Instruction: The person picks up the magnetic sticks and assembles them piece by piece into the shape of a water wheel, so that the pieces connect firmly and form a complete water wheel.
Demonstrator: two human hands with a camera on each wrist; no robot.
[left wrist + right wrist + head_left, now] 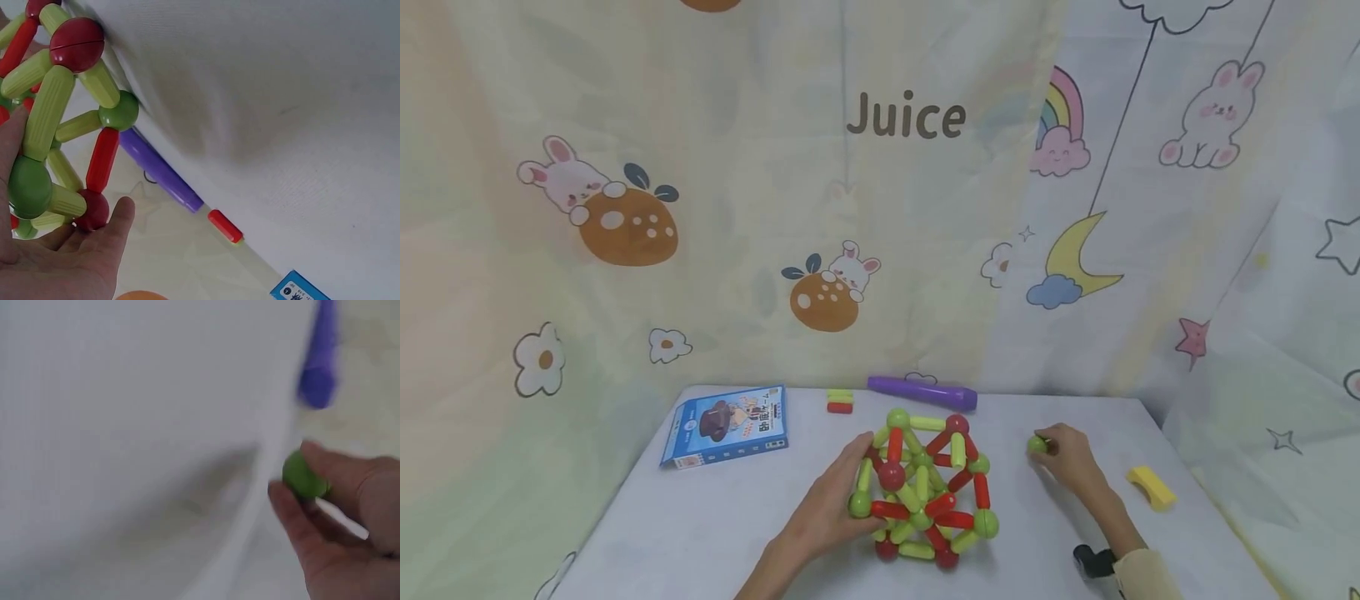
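Note:
My left hand (831, 496) grips the left side of a ball-and-stick magnetic structure (921, 518), built from red and green balls joined by red and yellow-green rods. In the left wrist view, the fingers (122, 222) reach round a lower red ball (94, 210), and a green ball (30, 187) sits by the palm. Off to the structure's right, my right hand (1070, 458) pinches a single green ball (1037, 444) between thumb and fingers. That green ball (304, 475) is seen closer in the right wrist view, apart from the structure.
A blue box (730, 425) lies at the back left of the white table (700, 525). Loose rods (840, 407) and a purple tapered tube (922, 392) lie along the back edge. A yellow arched block (1152, 487) is at the right. A printed curtain (910, 208) hangs behind.

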